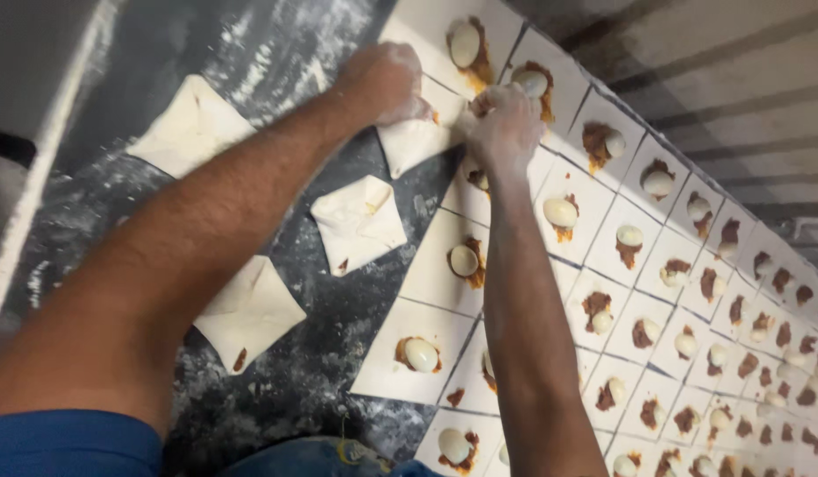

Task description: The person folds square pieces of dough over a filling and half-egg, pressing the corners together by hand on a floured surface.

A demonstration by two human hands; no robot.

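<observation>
Dough square (pixel 419 140) lies on the floury dark table (pixel 276 53), half folded. The left hand (pixel 384 81) and right hand (pixel 506 124) both pinch its edges. It looks soft, thin, easy to tear. Best held by the corners, away from the egg filling (pixel 464 44) on squares nearby.

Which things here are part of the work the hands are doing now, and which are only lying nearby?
In the work:
- left hand and right hand, both floury
- pale dough square being folded shut under them

Lying nearby:
- three folded pale dough parcels
- rows of open dough squares with brown filling and a white egg
- dark floured worktop
</observation>
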